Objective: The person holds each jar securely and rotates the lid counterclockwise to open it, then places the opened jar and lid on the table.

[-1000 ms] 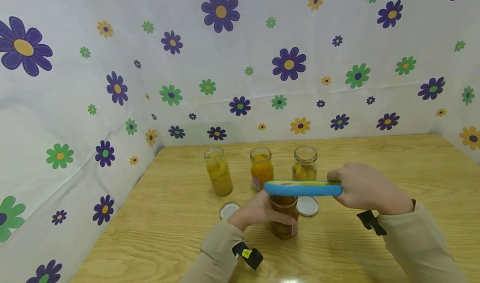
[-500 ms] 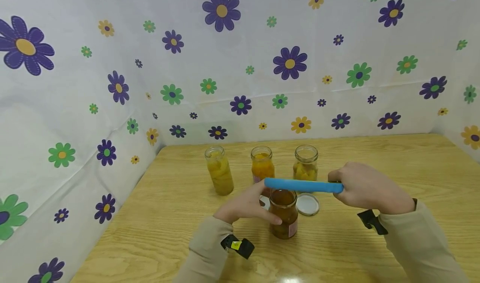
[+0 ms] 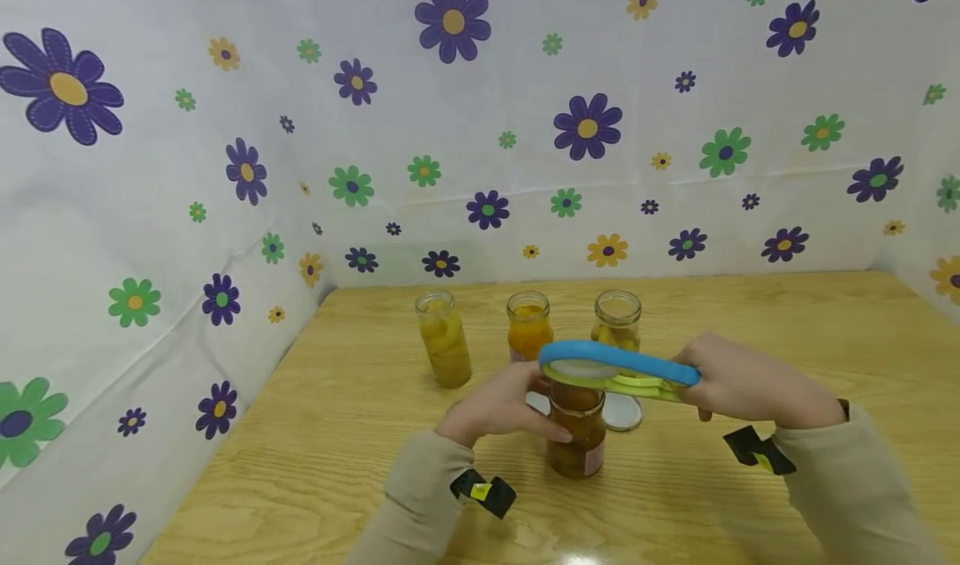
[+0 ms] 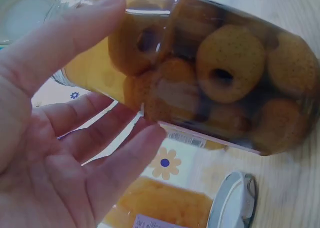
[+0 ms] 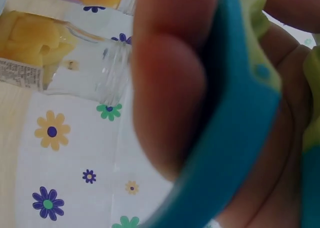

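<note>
A glass jar point(image 3: 577, 444) of dark liquid and round brown fruit stands on the table in front. My left hand point(image 3: 495, 407) holds it from the left, thumb on the near side and fingers behind; the left wrist view shows the thumb across its neck. In my right hand point(image 3: 750, 382) is the handle of a blue and green jar opener point(image 3: 637, 361), its ring tilted over the jar mouth. A pale lid underside point(image 3: 583, 369) shows inside that ring. Close up, the right wrist view has fingers point(image 5: 167, 97) curled around the blue handle.
Behind stand a tall jar of yellow pieces point(image 3: 447, 352), a jar of orange fruit point(image 3: 529, 327) and a third glass jar point(image 3: 617, 319), all lidless. One white lid point(image 3: 624, 413) lies right of the held jar; another point(image 3: 536, 402) is partly hidden by the left hand.
The left hand has shifted left along the jar, its thumb less far across the glass. The opener has gone from level to tilted, showing its green underside and the lid within.
</note>
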Tool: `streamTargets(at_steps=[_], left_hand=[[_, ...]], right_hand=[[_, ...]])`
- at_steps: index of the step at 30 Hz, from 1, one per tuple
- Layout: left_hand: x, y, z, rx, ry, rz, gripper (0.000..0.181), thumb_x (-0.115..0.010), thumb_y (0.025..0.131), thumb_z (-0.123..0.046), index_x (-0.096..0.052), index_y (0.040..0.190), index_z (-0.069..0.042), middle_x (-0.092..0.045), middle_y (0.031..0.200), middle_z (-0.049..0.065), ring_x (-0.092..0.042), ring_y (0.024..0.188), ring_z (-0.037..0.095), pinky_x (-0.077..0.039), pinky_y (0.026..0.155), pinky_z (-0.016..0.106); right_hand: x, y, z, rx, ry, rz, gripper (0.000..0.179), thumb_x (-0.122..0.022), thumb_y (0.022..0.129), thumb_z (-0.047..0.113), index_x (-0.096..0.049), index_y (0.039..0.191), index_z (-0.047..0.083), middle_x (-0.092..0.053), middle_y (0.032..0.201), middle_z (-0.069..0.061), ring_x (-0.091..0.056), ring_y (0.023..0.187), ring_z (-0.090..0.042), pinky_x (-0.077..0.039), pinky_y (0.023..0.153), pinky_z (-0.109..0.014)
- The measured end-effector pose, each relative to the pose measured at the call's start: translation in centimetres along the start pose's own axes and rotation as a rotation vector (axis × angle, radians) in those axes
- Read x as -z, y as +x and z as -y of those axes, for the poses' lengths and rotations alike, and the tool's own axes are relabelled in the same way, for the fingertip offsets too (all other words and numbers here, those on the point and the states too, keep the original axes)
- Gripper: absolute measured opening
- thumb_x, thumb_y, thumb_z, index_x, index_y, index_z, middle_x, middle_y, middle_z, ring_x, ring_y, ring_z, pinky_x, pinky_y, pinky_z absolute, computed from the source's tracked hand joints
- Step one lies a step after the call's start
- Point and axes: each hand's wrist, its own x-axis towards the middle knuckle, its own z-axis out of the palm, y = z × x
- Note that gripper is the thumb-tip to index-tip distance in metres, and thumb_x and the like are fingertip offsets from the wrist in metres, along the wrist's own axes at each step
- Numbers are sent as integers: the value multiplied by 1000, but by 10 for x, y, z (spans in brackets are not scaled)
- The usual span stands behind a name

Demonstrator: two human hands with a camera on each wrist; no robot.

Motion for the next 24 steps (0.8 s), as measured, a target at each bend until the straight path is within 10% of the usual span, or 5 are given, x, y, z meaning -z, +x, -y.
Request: streamTargets(at_steps=[14, 24], left_hand=[[-47, 26, -19, 32, 71, -65, 48, -77, 68, -20, -57, 109, -9, -58, 103, -5, -56, 92, 7, -47, 72, 19], [-71, 70, -31, -16, 161, -108, 45, -77, 67, -25, -57, 106, -12, -59, 102, -5, -56, 93, 6, -45, 73, 14]], right_hand=[[18, -50, -42, 21, 122, 13, 27, -49, 82, 1, -45, 57, 11, -42, 46, 11, -41, 38, -2, -33, 34, -20], [25, -94, -68, -53, 169, 97, 19, -50, 86, 0, -51, 69, 8, -45, 56, 9, -48, 43, -6, -38, 36, -23]])
